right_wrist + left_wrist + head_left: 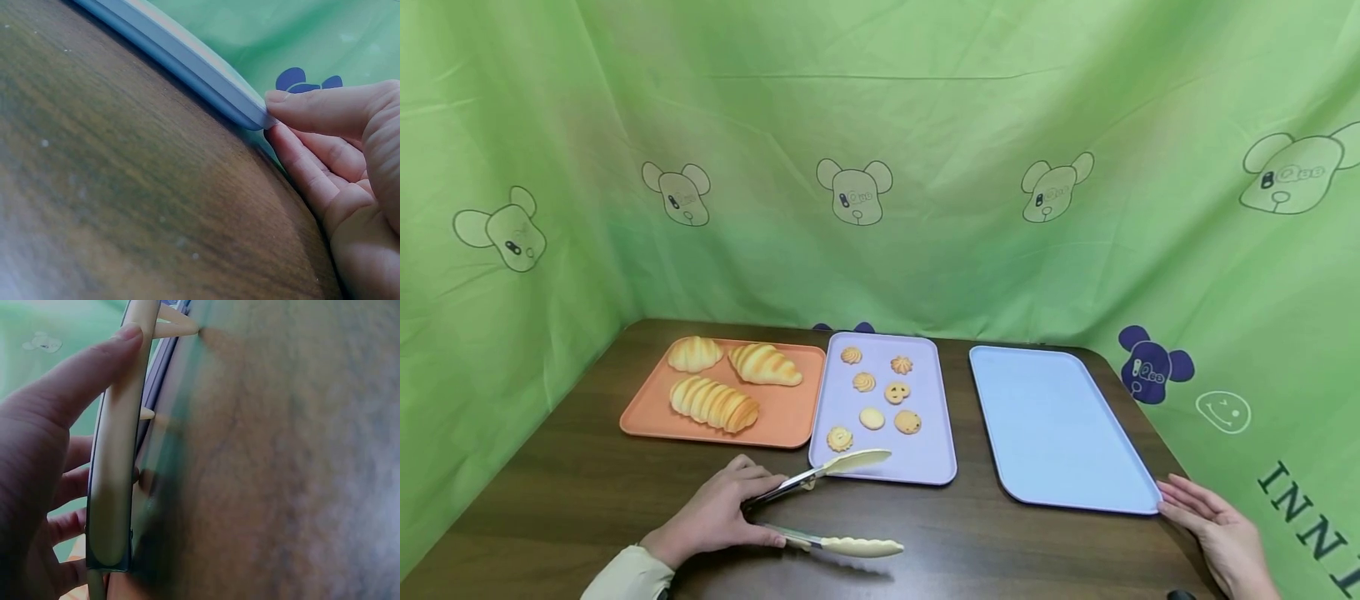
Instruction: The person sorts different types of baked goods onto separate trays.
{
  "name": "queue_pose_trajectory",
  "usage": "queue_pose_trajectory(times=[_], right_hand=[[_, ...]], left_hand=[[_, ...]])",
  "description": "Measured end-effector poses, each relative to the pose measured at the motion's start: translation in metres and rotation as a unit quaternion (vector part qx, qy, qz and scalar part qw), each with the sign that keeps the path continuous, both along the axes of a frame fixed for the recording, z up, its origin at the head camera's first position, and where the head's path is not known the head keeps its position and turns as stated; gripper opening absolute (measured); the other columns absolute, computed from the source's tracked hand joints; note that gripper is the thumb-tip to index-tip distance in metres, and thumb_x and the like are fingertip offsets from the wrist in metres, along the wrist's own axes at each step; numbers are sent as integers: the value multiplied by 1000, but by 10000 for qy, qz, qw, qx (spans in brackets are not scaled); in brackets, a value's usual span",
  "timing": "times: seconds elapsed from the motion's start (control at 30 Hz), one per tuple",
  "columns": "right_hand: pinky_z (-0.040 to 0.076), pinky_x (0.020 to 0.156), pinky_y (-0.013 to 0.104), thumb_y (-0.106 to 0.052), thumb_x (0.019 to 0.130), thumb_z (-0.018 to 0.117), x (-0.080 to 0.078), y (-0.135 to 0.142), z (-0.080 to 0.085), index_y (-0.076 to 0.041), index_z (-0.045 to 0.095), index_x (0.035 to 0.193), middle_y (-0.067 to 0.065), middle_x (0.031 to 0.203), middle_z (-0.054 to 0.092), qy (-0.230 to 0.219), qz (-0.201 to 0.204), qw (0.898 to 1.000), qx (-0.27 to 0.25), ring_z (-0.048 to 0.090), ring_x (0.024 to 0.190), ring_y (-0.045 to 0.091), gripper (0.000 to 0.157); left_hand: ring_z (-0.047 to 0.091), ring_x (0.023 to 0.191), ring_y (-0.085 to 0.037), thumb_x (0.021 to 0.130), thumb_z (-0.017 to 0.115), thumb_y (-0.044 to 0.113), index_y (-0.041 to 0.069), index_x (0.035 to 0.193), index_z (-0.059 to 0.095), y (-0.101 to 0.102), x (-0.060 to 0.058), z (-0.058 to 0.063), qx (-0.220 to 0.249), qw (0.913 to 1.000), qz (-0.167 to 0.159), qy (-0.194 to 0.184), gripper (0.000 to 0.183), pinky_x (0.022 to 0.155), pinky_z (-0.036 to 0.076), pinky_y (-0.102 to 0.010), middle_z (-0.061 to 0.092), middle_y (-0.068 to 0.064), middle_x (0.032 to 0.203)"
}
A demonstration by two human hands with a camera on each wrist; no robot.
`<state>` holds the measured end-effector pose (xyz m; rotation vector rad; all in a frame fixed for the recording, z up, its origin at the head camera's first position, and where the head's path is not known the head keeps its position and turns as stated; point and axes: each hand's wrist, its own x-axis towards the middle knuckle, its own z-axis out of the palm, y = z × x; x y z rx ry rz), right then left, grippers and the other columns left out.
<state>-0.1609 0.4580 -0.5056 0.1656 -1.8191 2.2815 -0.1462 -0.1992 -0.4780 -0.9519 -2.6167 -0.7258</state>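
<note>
My left hand [718, 510] holds a pair of metal tongs with cream tips [862, 547], their arms spread apart. In the left wrist view the thumb lies along one arm of the tongs [115, 462], the fingers behind it. The tips point right, low over the table, the far one overlapping the front of the lilac tray [917, 477]. My right hand [1221, 533] pinches the near right corner of a bare light-blue tray [1063, 429]. Seen from the right wrist, the thumb sits on the rim and the fingers are beneath the corner.
Several small cookies [872, 417] lie scattered on the lilac tray. Left of it, an orange tray [790, 417] carries a ridged bread loaf [713, 405] and two croissant-like breads [765, 364]. A green printed curtain [925, 267] hangs behind and beside the brown wooden table [580, 467].
</note>
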Motion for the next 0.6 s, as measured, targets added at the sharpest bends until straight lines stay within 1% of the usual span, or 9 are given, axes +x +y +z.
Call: queue_pose_trajectory(times=[0.23, 0.3, 0.37, 0.5, 0.53, 0.57, 0.6], right_hand=[[52, 77, 17, 25, 88, 55, 1, -1, -1, -17, 74, 114, -1, 103, 75, -34, -14, 10000, 48, 71, 94, 6, 53], [52, 77, 17, 25, 88, 55, 2, -1, -1, -17, 74, 114, -2, 102, 75, -48, -25, 10000, 74, 71, 93, 6, 53], [52, 76, 16, 24, 88, 55, 3, 2, 0, -18, 74, 114, -3, 102, 75, -93, -58, 9998, 162, 70, 93, 5, 53], [50, 76, 12, 19, 91, 56, 5, 9, 5, -23, 75, 113, -8, 100, 75, -285, -143, 9976, 610, 69, 92, 0, 51], [48, 76, 10, 16, 92, 58, 5, 11, 7, -24, 75, 112, -10, 99, 75, -363, -205, 9950, 903, 68, 92, -2, 49], [49, 75, 11, 14, 92, 58, 5, 13, 10, -25, 75, 112, -11, 99, 74, -409, -205, 9931, 1081, 68, 91, -3, 47], [49, 74, 11, 10, 93, 61, 5, 14, 14, -27, 75, 110, -15, 97, 74, -463, -343, 9868, 1514, 68, 89, -4, 43]], left_hand=[[45, 89, -4, 74, 78, 63, 8, 126, 69, -1, 2, 0, -56, 9996, 81, -267, 76, 72, 44, -27, 65, 9, 104], [45, 90, -4, 75, 76, 64, 8, 129, 67, -1, 3, 0, -96, 9995, 105, -282, 79, 73, 44, -29, 65, 8, 106], [46, 92, -6, 74, 75, 66, 8, 132, 65, 1, 3, 0, -203, 9993, 174, -247, 83, 76, 46, -33, 65, 6, 108], [52, 100, -14, 72, 73, 71, 9, 138, 60, 1, 4, 3, -481, 9980, 364, -205, 92, 82, 47, -44, 64, 1, 114], [53, 102, -16, 71, 73, 72, 9, 139, 59, 1, 4, 5, -547, 9974, 428, -204, 94, 82, 47, -46, 64, 0, 115], [54, 104, -18, 71, 73, 73, 9, 139, 59, 0, 5, 6, -593, 9968, 495, -221, 94, 83, 46, -48, 64, -1, 116], [54, 106, -19, 73, 72, 73, 10, 140, 58, -1, 5, 9, -636, 9960, 578, -230, 93, 83, 46, -49, 64, -2, 117]])
